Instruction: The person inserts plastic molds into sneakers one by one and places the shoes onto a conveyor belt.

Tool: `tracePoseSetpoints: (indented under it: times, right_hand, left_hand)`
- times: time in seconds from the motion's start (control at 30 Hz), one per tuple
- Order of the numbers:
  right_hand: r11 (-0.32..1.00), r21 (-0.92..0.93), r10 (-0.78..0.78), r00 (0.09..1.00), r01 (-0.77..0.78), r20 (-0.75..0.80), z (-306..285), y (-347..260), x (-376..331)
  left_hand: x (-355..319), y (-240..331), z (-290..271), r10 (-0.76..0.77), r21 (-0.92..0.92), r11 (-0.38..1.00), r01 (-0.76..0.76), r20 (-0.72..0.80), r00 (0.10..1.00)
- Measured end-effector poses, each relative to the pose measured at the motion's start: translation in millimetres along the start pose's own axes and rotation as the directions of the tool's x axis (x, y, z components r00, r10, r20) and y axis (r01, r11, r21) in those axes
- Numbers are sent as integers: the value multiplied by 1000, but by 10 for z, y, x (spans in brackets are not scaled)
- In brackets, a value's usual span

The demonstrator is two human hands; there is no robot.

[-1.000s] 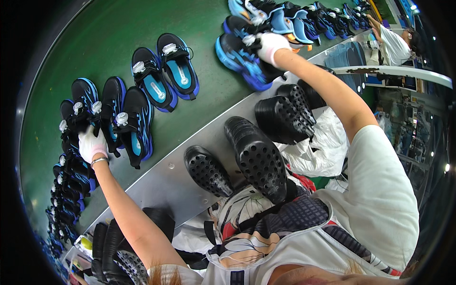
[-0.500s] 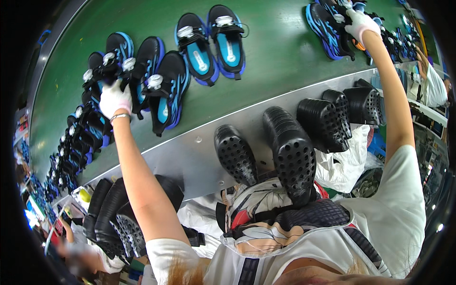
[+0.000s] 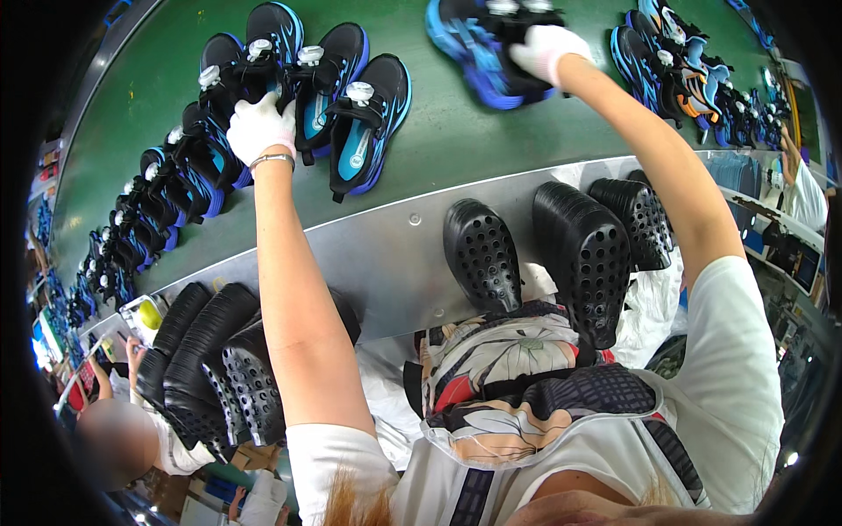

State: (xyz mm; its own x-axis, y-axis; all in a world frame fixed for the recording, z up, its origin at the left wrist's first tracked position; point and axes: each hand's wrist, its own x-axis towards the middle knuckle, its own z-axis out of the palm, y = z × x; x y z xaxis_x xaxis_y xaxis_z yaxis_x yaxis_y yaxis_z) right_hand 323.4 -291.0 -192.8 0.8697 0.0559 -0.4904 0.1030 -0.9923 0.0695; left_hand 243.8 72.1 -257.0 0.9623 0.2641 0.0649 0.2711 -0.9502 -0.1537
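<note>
White-gloved right hand (image 3: 545, 53) grips blurred black-and-blue fabric sneakers (image 3: 484, 54), far centre, near their openings: likely light, soft-topped, easily held there. White-gloved left hand (image 3: 261, 128) grips white-dialled black-and-blue sneakers (image 3: 277, 30), left.

insole (image 3: 353, 140): white label (image 3: 355, 161) toward heel end, its print too small to read | white dial (image 3: 360, 93) above: any lettering too small to tell | legible text: none

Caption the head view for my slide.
Over a green worktop, the gloved left hand touches black-and-blue sneakers while the right hand grips a blurred pair.
</note>
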Motion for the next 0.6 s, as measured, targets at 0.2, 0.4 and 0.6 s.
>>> tracePoseSetpoints:
  times: [0.2,0.4,0.6]
  right_hand:
    - [954,-204,160,950,-219,-269,-207,919,-144]
    - [963,95,-268,879,251,395,-331,-944,-814]
    - [955,281,-203,902,97,380,-83,-919,-743]
  left_hand:
    - [8,8,-29,-4,-5,1000,4,-5,1000]
    - [-121,214,-161,-109,-57,991,119,158,982]
    - [-387,808,-402,-106,-247,954,170,251,962]
